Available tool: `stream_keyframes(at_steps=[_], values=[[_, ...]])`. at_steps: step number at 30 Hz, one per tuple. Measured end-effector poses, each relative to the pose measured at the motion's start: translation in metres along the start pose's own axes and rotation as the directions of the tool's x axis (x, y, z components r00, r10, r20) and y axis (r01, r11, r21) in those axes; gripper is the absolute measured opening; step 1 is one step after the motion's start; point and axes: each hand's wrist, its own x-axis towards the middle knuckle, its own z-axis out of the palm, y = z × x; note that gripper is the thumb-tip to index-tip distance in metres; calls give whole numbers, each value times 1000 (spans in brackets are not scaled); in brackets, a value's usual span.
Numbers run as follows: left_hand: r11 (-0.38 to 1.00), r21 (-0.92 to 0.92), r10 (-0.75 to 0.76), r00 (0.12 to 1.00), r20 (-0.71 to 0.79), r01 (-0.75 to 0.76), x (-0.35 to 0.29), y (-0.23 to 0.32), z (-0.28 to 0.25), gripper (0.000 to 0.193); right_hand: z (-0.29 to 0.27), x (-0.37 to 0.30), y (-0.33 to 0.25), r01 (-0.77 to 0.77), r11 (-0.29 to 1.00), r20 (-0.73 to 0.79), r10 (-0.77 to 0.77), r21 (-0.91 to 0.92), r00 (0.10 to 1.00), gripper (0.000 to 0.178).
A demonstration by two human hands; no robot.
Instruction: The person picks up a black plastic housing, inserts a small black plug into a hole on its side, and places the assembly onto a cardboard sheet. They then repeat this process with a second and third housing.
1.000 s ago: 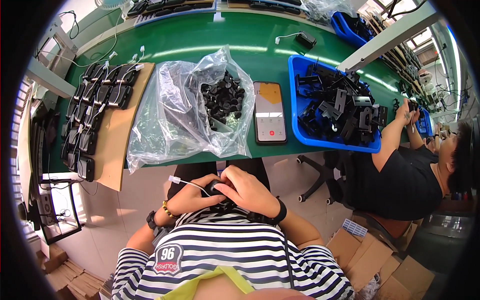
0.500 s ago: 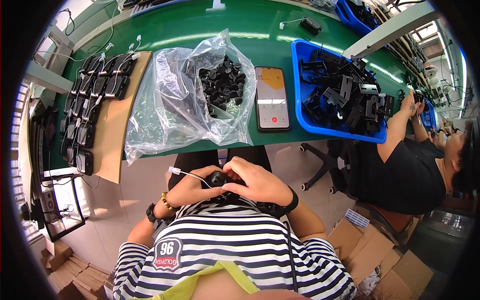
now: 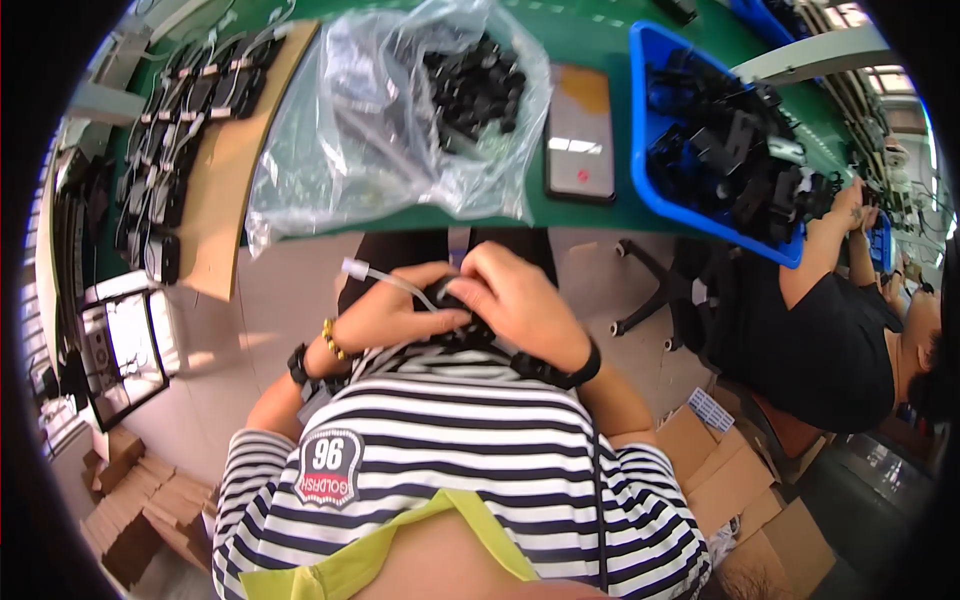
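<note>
Beside the glossy green counter, the bare left hand and right hand grasp 1 small black rounded device close to the waist; likely light, stiff, slippery: hold its sides, sparing the thin white cable.

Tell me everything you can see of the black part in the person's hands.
The black part looks slightly shiny, perhaps plastic; fingers and blur hide most of its shape, so its exact pose is unclear. A white cable, apparently attached, runs over the left hand to a pale plug. The left hand and right hand both hold it, between the striped shirt and the green table.
</note>
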Motion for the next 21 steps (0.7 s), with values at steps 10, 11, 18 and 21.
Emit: stream_keyframes(at_steps=[10, 11, 18, 21], values=[[974, -150, -178, 983, -48, 169, -3, -4, -4, 40, 5, 1, 2, 7, 995, -1, -7, 102, 1000, 25], [974, -153, -179, 982, -53, 169, -3, -5, -3, 40, 4, 0, 1, 6, 995, 3, -6, 99, 1000, 25], [999, -41, 12, 975, -222, -22, -9, -16, 8, 60, 16, -3, 7, -19, 995, -82, 27, 102, 996, 26], [999, -10, -50, 978, -205, 49, -7, -10, 13, 67, 18, 0, 8, -64, 995, -78, 70, 72, 994, 27]])
